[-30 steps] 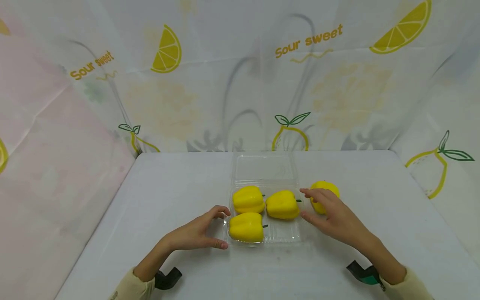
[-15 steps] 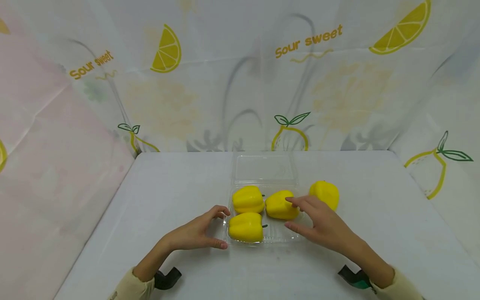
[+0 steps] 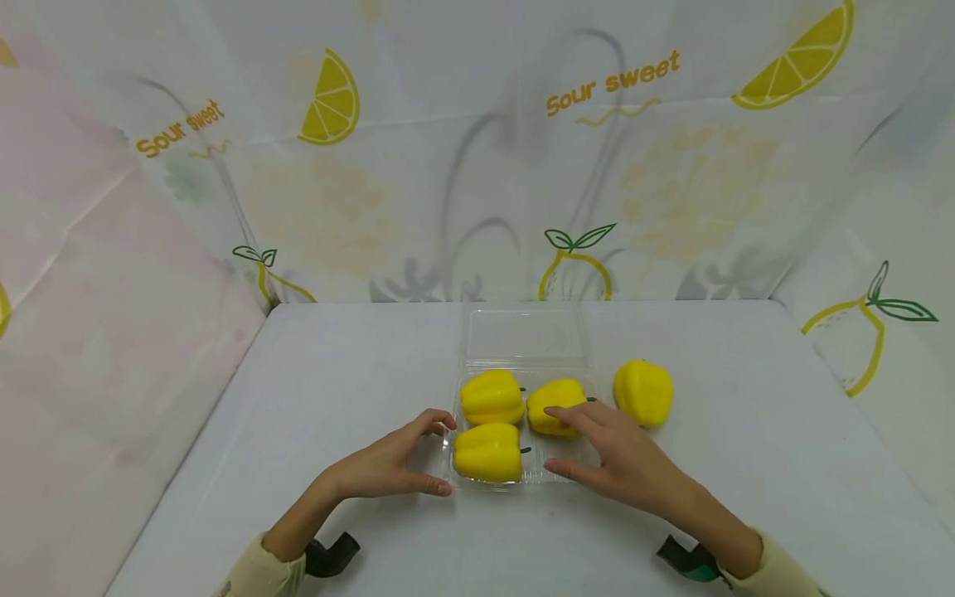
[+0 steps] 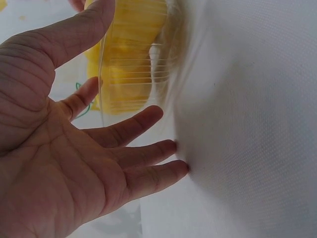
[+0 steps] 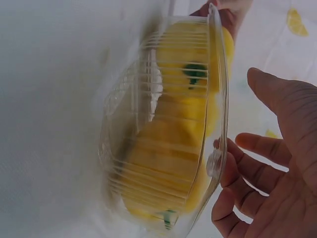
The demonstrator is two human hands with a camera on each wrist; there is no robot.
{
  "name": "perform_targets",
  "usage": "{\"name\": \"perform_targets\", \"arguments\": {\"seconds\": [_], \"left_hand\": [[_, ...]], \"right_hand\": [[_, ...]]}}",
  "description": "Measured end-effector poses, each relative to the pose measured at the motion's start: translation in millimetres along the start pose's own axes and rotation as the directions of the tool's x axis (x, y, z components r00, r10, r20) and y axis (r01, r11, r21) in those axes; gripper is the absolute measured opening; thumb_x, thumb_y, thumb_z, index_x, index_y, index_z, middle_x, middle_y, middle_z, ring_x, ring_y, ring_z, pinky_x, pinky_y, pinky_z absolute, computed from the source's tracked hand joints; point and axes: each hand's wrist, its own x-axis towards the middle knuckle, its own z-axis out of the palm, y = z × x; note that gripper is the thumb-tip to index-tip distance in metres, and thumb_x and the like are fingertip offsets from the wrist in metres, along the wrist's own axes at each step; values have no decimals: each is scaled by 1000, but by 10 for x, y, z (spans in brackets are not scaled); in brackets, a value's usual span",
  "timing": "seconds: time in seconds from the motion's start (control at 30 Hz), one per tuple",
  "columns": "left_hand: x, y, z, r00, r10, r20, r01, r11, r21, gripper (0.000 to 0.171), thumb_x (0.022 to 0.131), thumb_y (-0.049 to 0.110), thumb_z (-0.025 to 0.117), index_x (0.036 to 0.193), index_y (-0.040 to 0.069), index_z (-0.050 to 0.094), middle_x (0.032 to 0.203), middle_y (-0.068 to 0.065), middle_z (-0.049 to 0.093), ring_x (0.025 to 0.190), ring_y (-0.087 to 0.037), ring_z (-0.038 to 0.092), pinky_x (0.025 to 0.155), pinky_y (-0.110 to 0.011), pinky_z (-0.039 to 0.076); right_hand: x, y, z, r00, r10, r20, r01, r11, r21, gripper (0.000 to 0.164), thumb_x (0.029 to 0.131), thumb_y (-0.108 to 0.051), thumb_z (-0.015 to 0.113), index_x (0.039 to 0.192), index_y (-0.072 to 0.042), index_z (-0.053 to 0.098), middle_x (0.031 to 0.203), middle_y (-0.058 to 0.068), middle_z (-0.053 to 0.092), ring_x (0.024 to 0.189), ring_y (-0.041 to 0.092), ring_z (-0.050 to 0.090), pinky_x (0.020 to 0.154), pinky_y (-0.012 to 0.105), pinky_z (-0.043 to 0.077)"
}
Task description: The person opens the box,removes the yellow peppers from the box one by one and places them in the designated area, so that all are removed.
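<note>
A clear plastic clamshell container (image 3: 567, 469) lies on the table with its lid (image 3: 525, 333) folded back. Inside are three yellow bell peppers: one back left (image 3: 492, 398), one front left (image 3: 488, 453), one at the right (image 3: 548, 408). My left hand (image 3: 395, 466) spreads its thumb and fingers at the container's left side, fingertips right at the rim. Over the container's right side hovers my right hand (image 3: 630, 458), fingers loosely bent and holding nothing; its fingertips overlap the right pepper in the head view. In the right wrist view that hand (image 5: 282, 173) is beside the rim.
A further yellow bell pepper (image 3: 644, 393) sits on the white table (image 3: 358, 365), right of the container. Behind the table hangs a cloth (image 3: 418, 199) printed with lemons. Black straps (image 3: 332, 555) hang by both wrists.
My right hand has moved left and a little toward me, from in front of the loose bell pepper to over the container's right side. The left hand has stayed in place.
</note>
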Motion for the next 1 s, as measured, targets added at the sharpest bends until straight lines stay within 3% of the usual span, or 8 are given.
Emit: {"name": "perform_targets", "arguments": {"seconds": [0.4, 0.73, 1.0], "left_hand": [[-6, -5, -10, 1000, -6, -6, 6, 1000, 4, 75, 81, 33, 83, 138, 17, 38, 138, -7, 49, 133, -29, 40, 110, -59, 27], [-15, 15, -28, 1000, -1, -5, 1, 1000, 11, 75, 81, 33, 83, 138, 18, 38, 137, -5, 49, 132, -27, 41, 110, -58, 27], [-14, 3, -20, 1000, 12, 1, -12, 1000, -8, 73, 81, 33, 83, 138, 19, 38, 137, -5, 48, 132, -26, 41, 109, -58, 27]], "right_hand": [[92, -132, 118, 1000, -25, 18, 25, 999, 20, 56, 85, -47, 75, 132, -20, 59, 122, -11, 59, 107, 6, 55, 89, 34, 49], [142, -199, 183, 996, 13, 89, -17, 999, 41, 61, 88, -52, 70, 138, -19, 55, 112, -12, 60, 99, 10, 58, 84, 32, 51], [173, -238, 250, 996, -18, 86, 17, 1000, 18, 68, 87, -51, 72, 140, -14, 51, 104, -8, 61, 93, 8, 57, 81, 32, 49]]}}
